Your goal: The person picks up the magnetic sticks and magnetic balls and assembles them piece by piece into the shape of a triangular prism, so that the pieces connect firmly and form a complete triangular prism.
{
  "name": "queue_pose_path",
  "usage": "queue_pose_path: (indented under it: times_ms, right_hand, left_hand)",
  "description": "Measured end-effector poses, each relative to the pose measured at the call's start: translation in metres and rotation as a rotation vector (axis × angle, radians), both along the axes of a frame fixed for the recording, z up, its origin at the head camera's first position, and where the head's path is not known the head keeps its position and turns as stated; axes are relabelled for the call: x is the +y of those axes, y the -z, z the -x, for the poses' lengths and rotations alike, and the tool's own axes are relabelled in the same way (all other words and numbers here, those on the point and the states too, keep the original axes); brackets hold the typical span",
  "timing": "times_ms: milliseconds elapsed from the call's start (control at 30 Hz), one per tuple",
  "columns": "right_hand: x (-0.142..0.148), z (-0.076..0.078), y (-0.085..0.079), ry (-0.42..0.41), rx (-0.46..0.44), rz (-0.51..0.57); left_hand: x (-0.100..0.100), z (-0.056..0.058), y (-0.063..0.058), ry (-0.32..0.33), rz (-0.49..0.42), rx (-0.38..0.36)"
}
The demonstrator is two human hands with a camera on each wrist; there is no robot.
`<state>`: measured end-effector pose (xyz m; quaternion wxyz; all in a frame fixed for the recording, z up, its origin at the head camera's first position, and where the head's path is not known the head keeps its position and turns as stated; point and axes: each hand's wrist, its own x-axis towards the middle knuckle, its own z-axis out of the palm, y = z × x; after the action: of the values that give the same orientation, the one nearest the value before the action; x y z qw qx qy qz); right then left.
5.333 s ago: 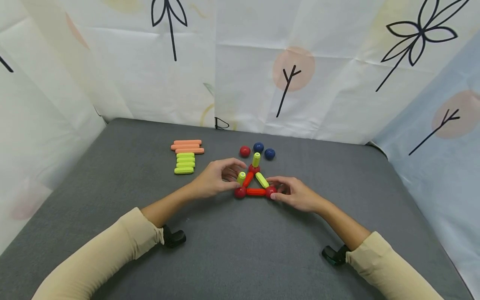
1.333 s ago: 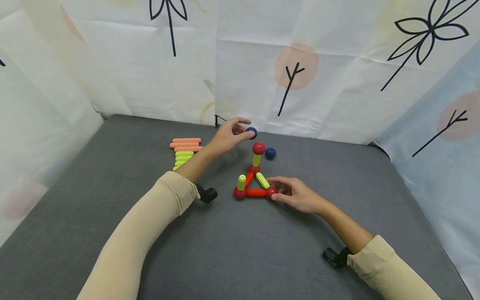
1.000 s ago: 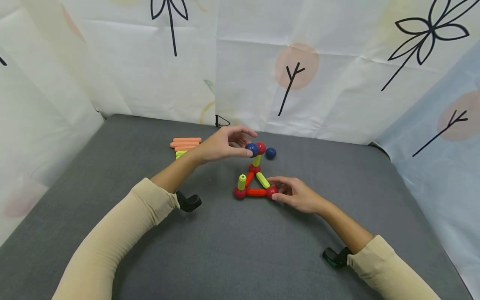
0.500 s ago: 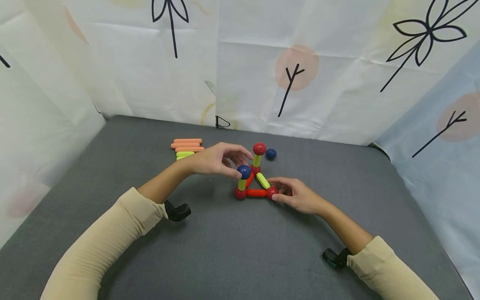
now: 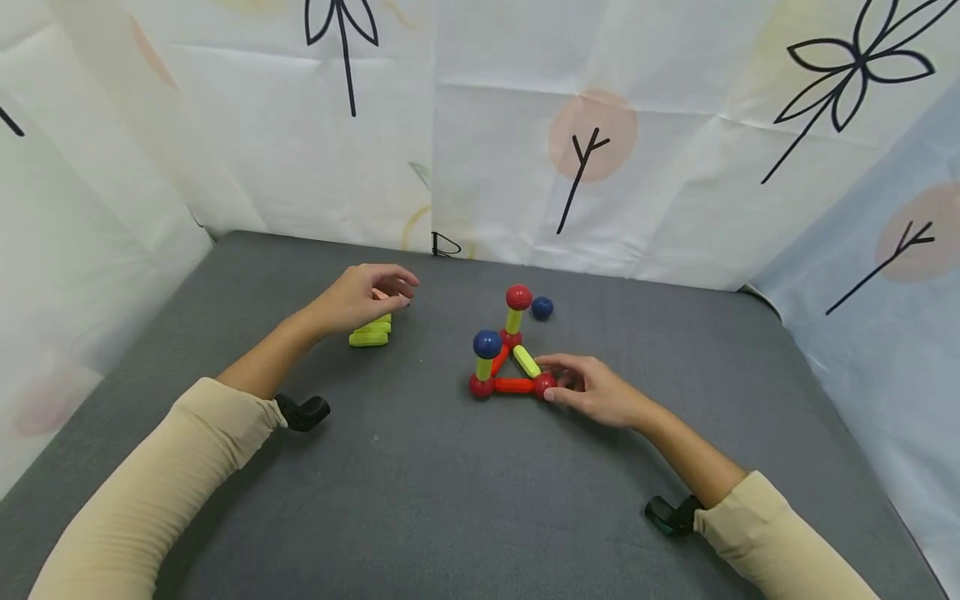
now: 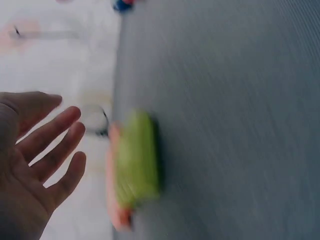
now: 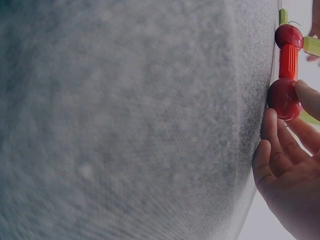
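My left hand (image 5: 362, 297) hovers over the stick pile, fingers loosely spread and holding nothing. Below it lie yellow-green sticks (image 5: 369, 338); orange sticks (image 6: 116, 212) are mostly hidden by the hand in the head view and blurred in the left wrist view. With thumb and fingers, my right hand (image 5: 596, 389) holds the red ball (image 7: 285, 99) at the right corner of a flat triangle. Red sticks (image 5: 513, 386) and a yellow-green stick (image 5: 527, 361) form its sides. Two short upright sticks rise from the other corners, one topped by a blue ball (image 5: 487, 343), one by a red ball (image 5: 518, 297).
A loose blue ball (image 5: 542, 307) sits behind the triangle, right of the rear upright. The grey table (image 5: 450, 492) ends at a patterned white cloth (image 5: 487, 167) at the back. Black wrist cameras (image 5: 302, 412) hang under both forearms.
A red ball now tops the rear upright. My left hand has put a blue ball on the left upright, let go and moved left to the sticks. My right hand stays put.
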<state>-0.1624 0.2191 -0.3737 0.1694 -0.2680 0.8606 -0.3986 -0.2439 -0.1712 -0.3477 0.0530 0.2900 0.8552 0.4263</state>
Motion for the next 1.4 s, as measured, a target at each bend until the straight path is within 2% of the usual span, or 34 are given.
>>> queue_pose_path:
  times_ms: [133,267,367,667,833,900,1033,1100,1167,1300,1400]
  right_hand:
    - [0.001,0.0,0.0,0.003,0.006,-0.004]
    - [0.002,0.0,0.001,0.002,0.005,0.0]
    - [0.002,0.0,0.001,0.001,0.001,0.002]
    - [0.001,0.0,-0.001,0.002,-0.008,0.003]
    - [0.001,-0.001,-0.001,0.004,-0.008,0.0]
    - [0.002,-0.001,-0.001,0.004,-0.008,0.001]
    - [0.001,-0.001,-0.001,0.005,-0.01,0.004]
    - [0.001,-0.001,-0.001,0.006,-0.011,0.003]
    - [0.001,-0.001,-0.001,0.006,-0.011,0.0]
    - [0.001,-0.001,-0.001,0.005,-0.01,-0.003]
    - [0.001,-0.001,-0.002,0.006,-0.009,-0.002]
  left_hand:
    - [-0.023,0.007,0.013,-0.106,0.13,0.068]
    - [-0.036,0.011,0.022,-0.125,0.234,0.124]
    - [-0.042,0.013,0.027,-0.114,0.271,0.172]
    - [-0.053,0.015,0.035,-0.131,0.25,0.166]
    - [-0.056,0.017,0.042,-0.146,0.221,0.194]
    - [-0.056,0.017,0.041,-0.158,0.199,0.203]
    - [-0.053,0.014,0.032,-0.229,0.116,0.2]
    - [-0.048,0.012,0.027,-0.247,0.054,0.175]
    - [-0.041,0.01,0.021,-0.24,-0.021,0.113]
    - [-0.02,0.004,0.012,-0.172,-0.19,-0.085]
    - [0.002,-0.003,0.009,-0.113,-0.279,-0.223]
